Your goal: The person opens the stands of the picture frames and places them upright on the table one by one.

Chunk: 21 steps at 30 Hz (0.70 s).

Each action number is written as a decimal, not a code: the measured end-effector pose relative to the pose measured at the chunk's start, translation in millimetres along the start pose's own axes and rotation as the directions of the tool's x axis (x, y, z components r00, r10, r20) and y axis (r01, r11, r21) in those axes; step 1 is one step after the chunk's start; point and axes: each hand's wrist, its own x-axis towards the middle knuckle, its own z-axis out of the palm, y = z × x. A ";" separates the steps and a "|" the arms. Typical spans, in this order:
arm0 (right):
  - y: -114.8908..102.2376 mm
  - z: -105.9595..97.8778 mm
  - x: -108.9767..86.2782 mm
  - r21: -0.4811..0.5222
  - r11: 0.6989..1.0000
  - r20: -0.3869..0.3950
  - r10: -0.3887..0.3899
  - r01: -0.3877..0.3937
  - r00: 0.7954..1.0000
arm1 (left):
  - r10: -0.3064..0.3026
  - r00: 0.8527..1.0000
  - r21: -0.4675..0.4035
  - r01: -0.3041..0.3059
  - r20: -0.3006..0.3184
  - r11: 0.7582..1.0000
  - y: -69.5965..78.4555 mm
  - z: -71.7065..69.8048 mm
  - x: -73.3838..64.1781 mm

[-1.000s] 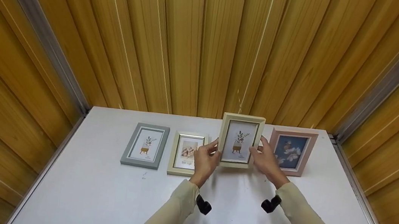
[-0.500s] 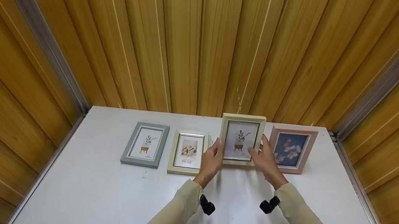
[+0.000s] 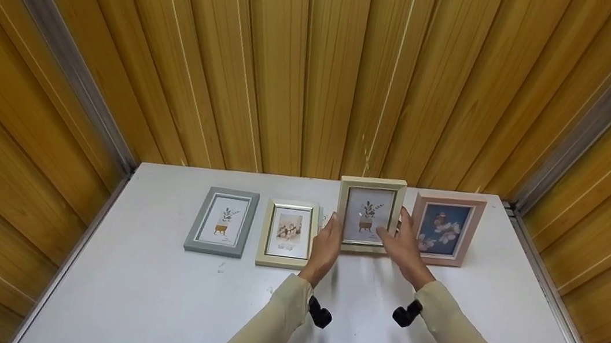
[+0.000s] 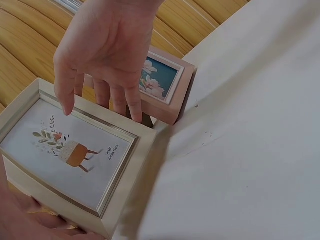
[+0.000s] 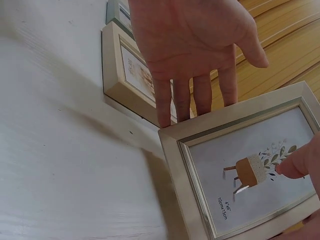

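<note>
Item under handling: the cream picture frame with the potted-plant print [image 3: 369, 209], located right of centre at the far part of the white table [image 3: 150, 298], between a pale gold-toned photo frame [image 3: 288, 234] on its left and a pink picture frame [image 3: 471, 233] on its right. It is tilted back, front facing the person; whether its bottom edge bears on the table cannot be determined.

Right hand [image 3: 404, 249]: grasping the cream picture frame at its right side, thumb laid across the front over the print, fingers passing behind. Left hand [image 3: 325, 246]: not clenched; its 4 fingers are extended along the frame's left side, tips partly hidden at the rim, and the thumb stands clear of it.

Adjacent items: 4 frames in total form a row. At the far left end is a grey-green frame [image 3: 222, 222], also bearing a potted-plant print. The pink picture frame shows white blossoms on blue and sits just beside the right hand.

Both sleeves [image 3: 259, 335] are pale green, with 1 black device [image 3: 321, 315] at each cuff. Yellow wood-grain panels [image 3: 328, 81] rise beyond the table's far edge.
</note>
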 end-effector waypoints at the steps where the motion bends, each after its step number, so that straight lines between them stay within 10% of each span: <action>1: 0.3 0.6 0.6 -0.007 1.000 -0.005 0.004 -0.004 1.000 | 0.000 1.000 -0.003 0.000 0.009 1.000 -0.7 0.3 0.5; 21: 11.4 6.2 5.7 -0.076 0.996 -0.076 0.048 -0.054 0.996 | -0.042 0.992 -0.038 0.047 0.117 0.998 -8.1 3.7 4.1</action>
